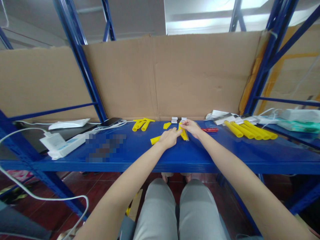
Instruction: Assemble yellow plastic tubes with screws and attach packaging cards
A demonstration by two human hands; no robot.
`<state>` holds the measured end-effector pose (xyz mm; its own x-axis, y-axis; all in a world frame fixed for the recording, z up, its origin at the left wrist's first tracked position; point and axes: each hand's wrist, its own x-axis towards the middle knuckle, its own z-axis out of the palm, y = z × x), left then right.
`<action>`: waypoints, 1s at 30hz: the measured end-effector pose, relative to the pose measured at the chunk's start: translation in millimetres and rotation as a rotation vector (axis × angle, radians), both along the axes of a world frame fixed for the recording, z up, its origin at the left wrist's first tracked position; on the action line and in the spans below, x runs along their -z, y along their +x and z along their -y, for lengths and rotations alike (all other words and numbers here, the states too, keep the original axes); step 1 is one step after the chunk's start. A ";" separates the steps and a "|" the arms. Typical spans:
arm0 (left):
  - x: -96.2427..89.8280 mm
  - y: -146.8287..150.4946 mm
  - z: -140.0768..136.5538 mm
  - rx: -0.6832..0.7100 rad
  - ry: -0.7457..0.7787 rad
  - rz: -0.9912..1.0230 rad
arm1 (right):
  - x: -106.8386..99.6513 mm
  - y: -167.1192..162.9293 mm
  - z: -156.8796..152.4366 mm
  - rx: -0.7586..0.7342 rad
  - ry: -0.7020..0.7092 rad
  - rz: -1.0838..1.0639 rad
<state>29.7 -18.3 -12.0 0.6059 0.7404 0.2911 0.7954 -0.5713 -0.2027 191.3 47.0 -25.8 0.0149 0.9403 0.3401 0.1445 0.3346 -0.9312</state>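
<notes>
My left hand (169, 138) is closed around a yellow tube handle (155, 140), whose end sticks out to the left. Its fingertips reach a yellow head piece (184, 134) with a shiny metal edge at its lower end, like a scraper head. My right hand (190, 128) pinches the upper part of that piece from the right. Whether handle and head are joined is hidden by my fingers. Just behind lie a small yellow piece (167, 125) and a stack of small black-and-white items (178, 120). A red tool (210, 130) rests right of my right hand.
Several yellow tubes (250, 130) lie at the right, by white packets (220, 116). Yellow T-shaped pieces (144, 124) sit at the left. Farther left are a white power strip (67, 146), cables and a dark phone (111, 122). Cardboard (175, 76) backs the blue shelf (140, 153).
</notes>
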 end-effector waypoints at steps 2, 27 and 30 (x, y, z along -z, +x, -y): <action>-0.2 0.0 0.5 -0.003 -0.003 0.005 | 0.9 -0.7 -1.2 -0.009 -0.009 -0.046; -11.7 -16.8 -26.7 0.189 -0.212 0.303 | -6.7 -4.0 10.5 -0.070 -0.217 -0.079; -18.0 -16.0 -28.1 0.180 -0.258 0.254 | -7.9 -2.6 12.6 -0.090 -0.236 -0.099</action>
<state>13.8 9.8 6.0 0.6653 0.6972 0.2671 0.6842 -0.7125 0.1558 188.7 34.4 -17.9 -0.0501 0.9923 0.1129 0.0286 0.1144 -0.9930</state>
